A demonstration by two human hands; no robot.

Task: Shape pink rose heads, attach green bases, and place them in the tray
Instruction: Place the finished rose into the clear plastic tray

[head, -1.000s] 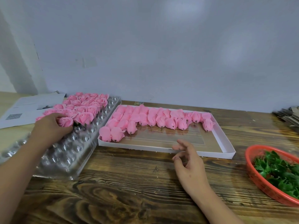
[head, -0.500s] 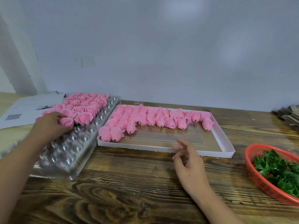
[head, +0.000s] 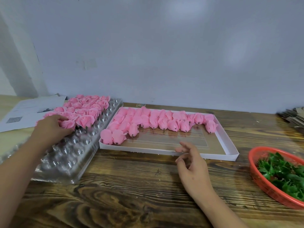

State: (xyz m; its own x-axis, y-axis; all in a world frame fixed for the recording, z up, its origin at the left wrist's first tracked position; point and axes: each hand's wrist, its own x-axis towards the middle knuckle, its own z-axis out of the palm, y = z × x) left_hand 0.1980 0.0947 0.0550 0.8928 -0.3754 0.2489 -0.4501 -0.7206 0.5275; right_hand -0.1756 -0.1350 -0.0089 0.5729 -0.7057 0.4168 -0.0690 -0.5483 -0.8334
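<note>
A plain pale wall (head: 164,46) stands behind a dark-grained wooden bench (head: 131,195). On the bench's left lies a clear plastic blister tray (head: 72,152), its far end filled with open pink rose heads (head: 85,109). The left hand (head: 51,129) reaches over this tray, its fingers curled round one pink rose head (head: 68,124) at the near edge of the cluster, gripping it. In the middle sits a shallow white tray (head: 227,145) holding rows of closed pink buds (head: 158,120) along its far side and left end. The right hand (head: 192,167) hovers just at the white tray's near rim, fingers loosely spread and holding nothing. At the right a red basket (head: 256,176) holds green bases (head: 283,175). Printed papers (head: 24,111) lie at the far left.
</note>
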